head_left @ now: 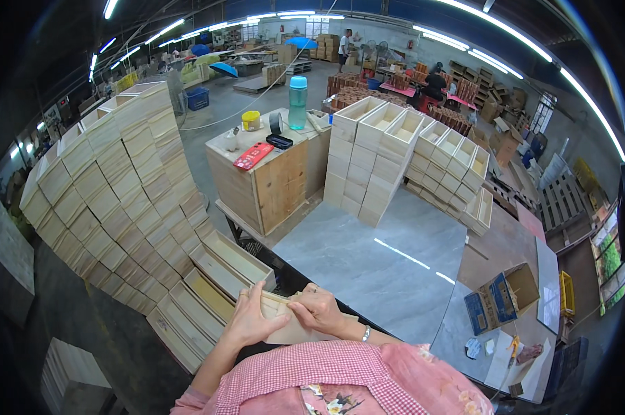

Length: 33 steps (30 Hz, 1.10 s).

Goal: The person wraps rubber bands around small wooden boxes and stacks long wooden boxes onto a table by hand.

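Observation:
Both my hands hold one small pale wooden box [285, 319] close to my chest, at the near left corner of the grey work table [368, 266]. My left hand [252, 318] grips its left end with the fingers spread over the top edge. My right hand [318, 309] presses on its right part, fingers curled over the rim. A bracelet shows on my right wrist. Open wooden boxes [209, 277] lie in rows just beyond my left hand.
A tall leaning stack of wooden boxes [112, 187] fills the left. More stacked boxes [395, 159] stand at the table's far side. A wooden crate [271, 173] carries a teal bottle [297, 102], yellow cup and red object. A blue carton [499, 297] sits right. People work far behind.

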Tool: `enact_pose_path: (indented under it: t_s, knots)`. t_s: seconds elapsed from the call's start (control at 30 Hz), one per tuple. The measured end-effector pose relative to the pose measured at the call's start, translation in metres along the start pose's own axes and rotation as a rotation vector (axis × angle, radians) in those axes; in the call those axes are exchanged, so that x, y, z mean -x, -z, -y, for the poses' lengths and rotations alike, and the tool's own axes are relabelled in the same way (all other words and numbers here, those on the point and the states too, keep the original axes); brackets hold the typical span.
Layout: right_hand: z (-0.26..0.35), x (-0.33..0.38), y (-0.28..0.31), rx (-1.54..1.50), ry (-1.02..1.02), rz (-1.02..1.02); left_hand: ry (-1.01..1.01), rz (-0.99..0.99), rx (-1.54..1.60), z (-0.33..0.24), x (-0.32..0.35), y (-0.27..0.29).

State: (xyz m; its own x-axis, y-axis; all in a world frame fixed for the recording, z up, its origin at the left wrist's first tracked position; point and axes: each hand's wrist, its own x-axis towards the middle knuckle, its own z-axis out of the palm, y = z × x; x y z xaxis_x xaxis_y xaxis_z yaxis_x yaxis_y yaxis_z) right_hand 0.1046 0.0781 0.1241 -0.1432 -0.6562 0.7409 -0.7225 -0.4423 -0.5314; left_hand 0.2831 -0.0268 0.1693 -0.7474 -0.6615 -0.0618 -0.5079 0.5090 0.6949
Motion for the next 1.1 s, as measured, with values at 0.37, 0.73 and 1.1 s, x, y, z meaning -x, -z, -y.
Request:
enact_pose_path:
  t_s: [0.37,0.73,1.1]
  knots:
    - [-0.132,-0.034,0.107,0.242,-0.551,-0.081,-0.431,0.084,-0.058,-0.071,-0.047,-0.022]
    - [-0.260,0.155,0.380,0.868,-1.032,-0.009,-0.425,-0.077,0.105,-0.038,-0.119,-0.113]
    - [-0.206,0.344,0.319,0.519,-1.361,0.255,-0.107,-0.233,-0.162,0.094,-0.138,-0.249]
